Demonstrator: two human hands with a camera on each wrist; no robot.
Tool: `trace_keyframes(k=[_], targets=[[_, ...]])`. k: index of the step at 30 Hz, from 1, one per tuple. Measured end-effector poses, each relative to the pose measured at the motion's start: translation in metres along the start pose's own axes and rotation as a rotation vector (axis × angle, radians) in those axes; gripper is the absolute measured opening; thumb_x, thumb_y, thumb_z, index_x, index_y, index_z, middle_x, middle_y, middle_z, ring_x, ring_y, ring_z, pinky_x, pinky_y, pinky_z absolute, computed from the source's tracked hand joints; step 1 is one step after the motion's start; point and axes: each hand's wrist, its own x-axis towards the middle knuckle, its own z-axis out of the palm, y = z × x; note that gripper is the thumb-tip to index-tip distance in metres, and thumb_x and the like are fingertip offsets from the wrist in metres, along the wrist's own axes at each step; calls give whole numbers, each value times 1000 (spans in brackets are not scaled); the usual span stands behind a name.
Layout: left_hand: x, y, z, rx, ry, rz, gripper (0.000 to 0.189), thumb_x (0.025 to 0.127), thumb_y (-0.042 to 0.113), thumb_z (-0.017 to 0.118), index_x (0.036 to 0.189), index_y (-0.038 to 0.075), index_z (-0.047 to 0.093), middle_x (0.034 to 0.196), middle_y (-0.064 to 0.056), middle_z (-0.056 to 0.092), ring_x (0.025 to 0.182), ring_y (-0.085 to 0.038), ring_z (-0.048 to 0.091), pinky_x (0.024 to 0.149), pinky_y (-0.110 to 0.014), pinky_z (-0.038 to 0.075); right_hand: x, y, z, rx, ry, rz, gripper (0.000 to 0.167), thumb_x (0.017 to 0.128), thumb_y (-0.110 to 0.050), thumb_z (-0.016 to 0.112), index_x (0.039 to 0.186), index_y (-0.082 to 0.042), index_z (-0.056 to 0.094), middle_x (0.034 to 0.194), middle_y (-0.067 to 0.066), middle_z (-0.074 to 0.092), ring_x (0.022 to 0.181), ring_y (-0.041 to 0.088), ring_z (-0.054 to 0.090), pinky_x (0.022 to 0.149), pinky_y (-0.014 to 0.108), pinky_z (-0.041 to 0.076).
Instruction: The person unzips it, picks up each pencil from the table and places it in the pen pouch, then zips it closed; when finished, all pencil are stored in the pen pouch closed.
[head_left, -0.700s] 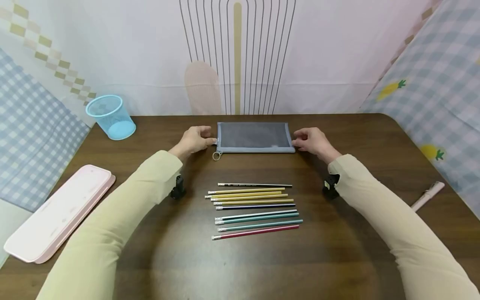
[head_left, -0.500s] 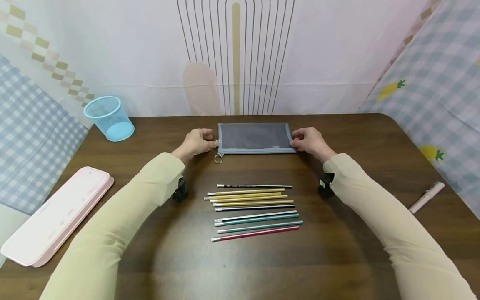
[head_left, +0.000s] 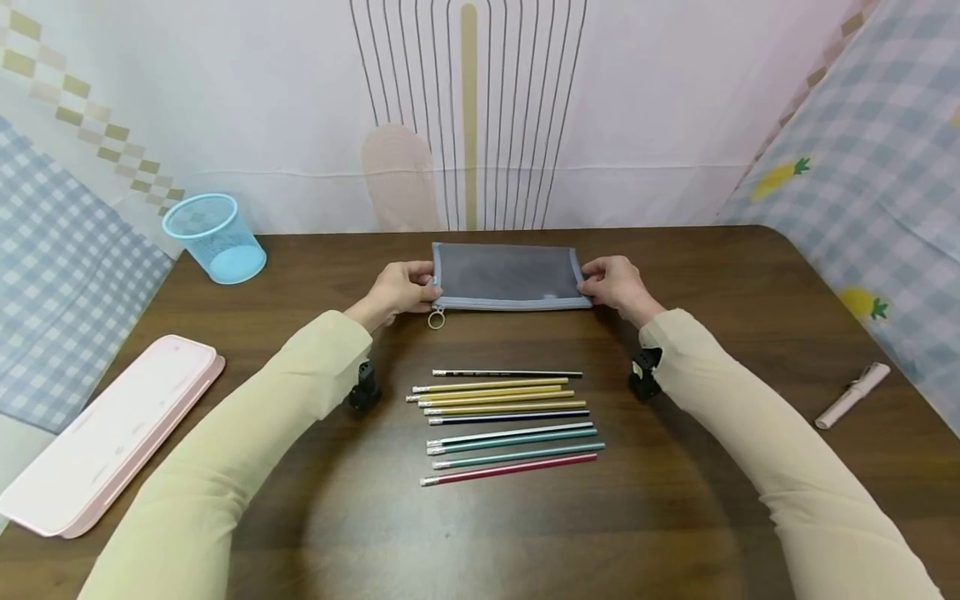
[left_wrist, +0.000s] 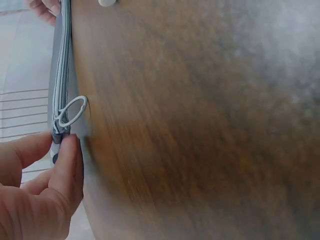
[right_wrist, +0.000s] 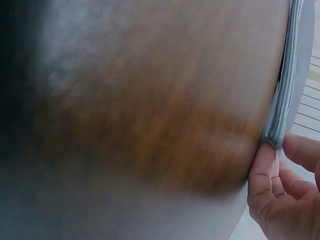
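Note:
A grey mesh zipper pouch (head_left: 506, 272) with a pale blue border lies across the back of the table, its zipper along the near side. My left hand (head_left: 401, 289) pinches its left end between thumb and fingers, right by the zipper end with the ring pull (left_wrist: 74, 111). At the opposite end, thumb and fingers of my right hand (head_left: 617, 285) pinch the corner; the right wrist view shows the zipper tape (right_wrist: 283, 95) running up from that grip. Nearer to me, several pencils (head_left: 502, 399) lie in a loose row, black, yellow, dark blue, teal and red, erasers to the left.
At the back left stands a light blue mesh pen cup (head_left: 217, 237). A pale pink case (head_left: 112, 433) lies slanted along the left side. Over on the right is a pale pink pen (head_left: 852, 397). Patterned cloth (head_left: 637, 108) hangs behind the table's back edge.
Both hands have closed in on the pouch ends from either side and now pinch them. The pouch's left end has risen slightly. The pencils keep their arrangement.

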Motion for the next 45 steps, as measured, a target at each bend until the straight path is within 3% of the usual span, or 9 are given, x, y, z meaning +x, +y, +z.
trace_keyframes(k=[8, 13, 15, 23, 25, 30, 34, 39, 45], targets=[[-5, 0, 0, -84, -59, -8, 61, 91, -2, 56, 146, 5, 31, 126, -18, 49, 85, -12, 58, 84, -31, 55, -1, 3, -2, 113, -11, 16, 34, 93, -6, 56, 123, 9, 53, 100, 17, 59, 85, 20, 60, 74, 31, 57], [-6, 0, 2, -152, -54, -13, 62, 91, -4, 56, 146, 7, 31, 118, -14, 50, 72, -6, 58, 69, -21, 57, -5, 6, -4, 132, -3, 12, 35, 93, -9, 58, 122, 9, 54, 102, 17, 58, 78, 13, 59, 69, 22, 56], [-5, 0, 3, -183, -48, -25, 62, 91, -5, 56, 147, 8, 31, 117, -12, 50, 70, -5, 58, 63, -17, 56, -6, 6, -5, 104, 7, 18, 36, 94, -10, 56, 125, 8, 52, 109, 20, 56, 87, 18, 60, 75, 23, 56], [-4, 2, 5, -287, -29, -65, 66, 91, -7, 53, 148, 8, 26, 127, -13, 44, 69, -5, 56, 57, -14, 53, -16, -7, 7, -11, 229, -218, 26, 92, -11, 59, 114, 2, 63, 100, 16, 63, 80, 14, 53, 60, 14, 42], [-4, 2, 6, -317, -24, -77, 66, 91, -7, 53, 149, 9, 24, 133, -15, 41, 70, -5, 56, 57, -13, 53, -20, -20, 16, 43, 165, -271, 24, 92, -10, 59, 112, 3, 64, 101, 19, 64, 80, 14, 57, 63, 14, 47], [-5, 6, 11, -356, -14, -83, 67, 92, -6, 52, 150, 9, 22, 138, -18, 40, 71, -6, 56, 58, -13, 54, -31, -49, 45, 209, -152, -344, 24, 91, -2, 59, 112, 10, 61, 100, 28, 62, 78, 20, 63, 72, 27, 58], [-8, 10, 17, -362, -11, -80, 66, 92, -6, 52, 150, 9, 22, 139, -18, 41, 71, -7, 56, 58, -13, 53, -38, -64, 64, 205, -335, -345, 28, 91, -1, 59, 117, 8, 60, 97, 25, 62, 79, 24, 63, 74, 34, 59], [-10, 13, 23, -368, -6, -83, 66, 92, -5, 52, 149, 10, 23, 138, -18, 43, 73, -8, 56, 58, -13, 53, -43, -72, 77, 167, -420, -370, 33, 91, -2, 59, 123, 5, 57, 85, 20, 62, 73, 22, 62, 70, 35, 59], [-13, 16, 28, -380, -5, -85, 65, 92, -4, 52, 149, 11, 24, 136, -17, 46, 76, -9, 56, 58, -13, 53, -43, -74, 86, 122, -436, -385, 33, 90, -1, 61, 122, 4, 58, 83, 19, 64, 67, 17, 60, 64, 33, 58]])
